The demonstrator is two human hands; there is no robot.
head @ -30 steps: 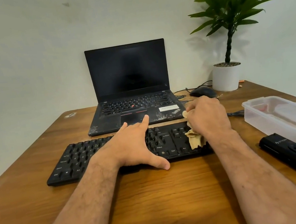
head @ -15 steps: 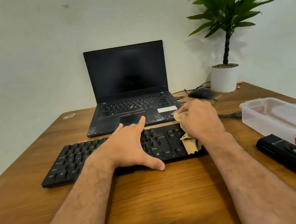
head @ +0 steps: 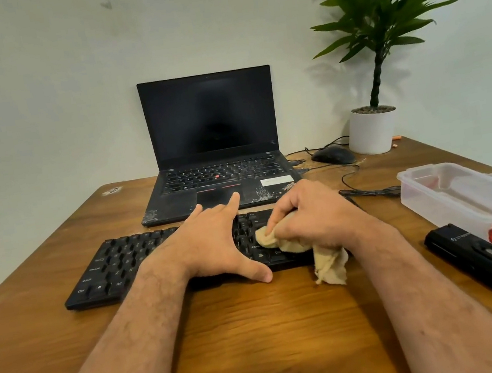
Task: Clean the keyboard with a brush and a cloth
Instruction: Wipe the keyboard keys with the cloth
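A black keyboard [head: 116, 266] lies across the wooden table [head: 261, 337] in front of me. My left hand [head: 215, 245] rests flat on its middle with fingers spread and the thumb at the front edge. My right hand [head: 313, 217] grips a bunched beige cloth [head: 326, 263] and presses it on the keys right of centre; a tail of the cloth hangs over the keyboard's front edge. A black brush [head: 482, 259] with pale bristles lies on the table at the right, apart from both hands.
An open black laptop [head: 213, 146] stands just behind the keyboard. A mouse [head: 332, 155] with its cable and a potted plant [head: 373, 129] sit at the back right. A clear plastic box [head: 464, 201] with red clips is at the right edge.
My right hand has dragged the cloth leftward and toward me across the keys, and more of the cloth now hangs over the front edge. My left hand has stayed on the keyboard.
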